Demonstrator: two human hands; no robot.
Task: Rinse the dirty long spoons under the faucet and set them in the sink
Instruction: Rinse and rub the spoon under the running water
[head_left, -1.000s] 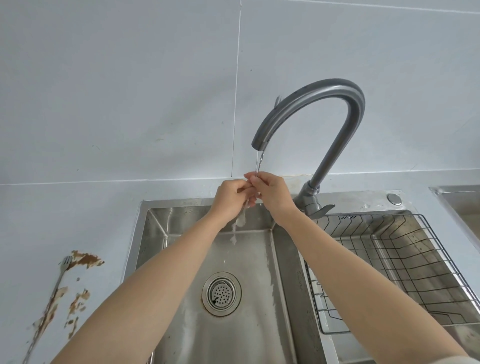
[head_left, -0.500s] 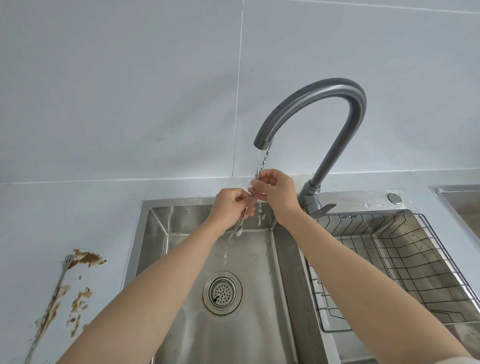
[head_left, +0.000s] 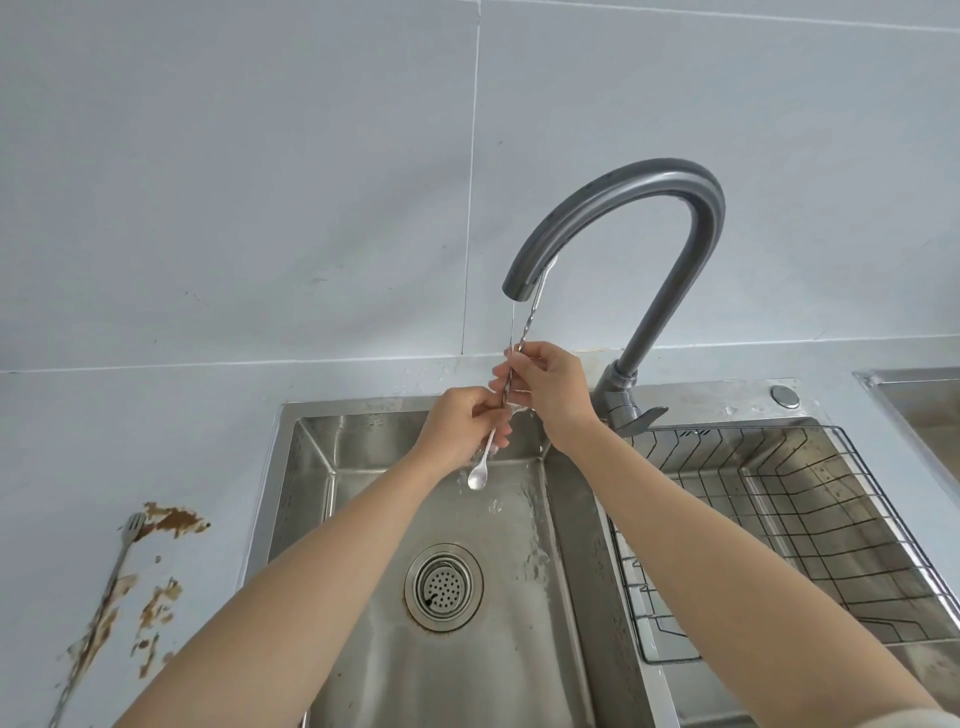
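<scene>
A long thin metal spoon (head_left: 477, 477) stands nearly upright under the grey arched faucet (head_left: 613, 192), its small bowl at the bottom and its twisted handle reaching up behind the spout. A thin stream of water runs down along it. My right hand (head_left: 553, 392) pinches the handle's middle. My left hand (head_left: 462, 428) holds the lower part, just above the bowl. Both hands hover over the back of the steel sink (head_left: 306, 493). A second long utensil (head_left: 111, 587), fork-tipped and smeared brown, lies on the counter at the left.
Brown sauce stains (head_left: 174, 522) spot the grey counter around the dirty utensil. The sink's round drain strainer (head_left: 443, 587) sits mid-basin. A wire drying rack (head_left: 810, 525) fills the right basin. Another steel basin edge (head_left: 914, 376) shows at far right.
The spoon has slid downward through my hands, so its bowl now hangs clear below my left hand. My right hand has risen slightly along the handle.
</scene>
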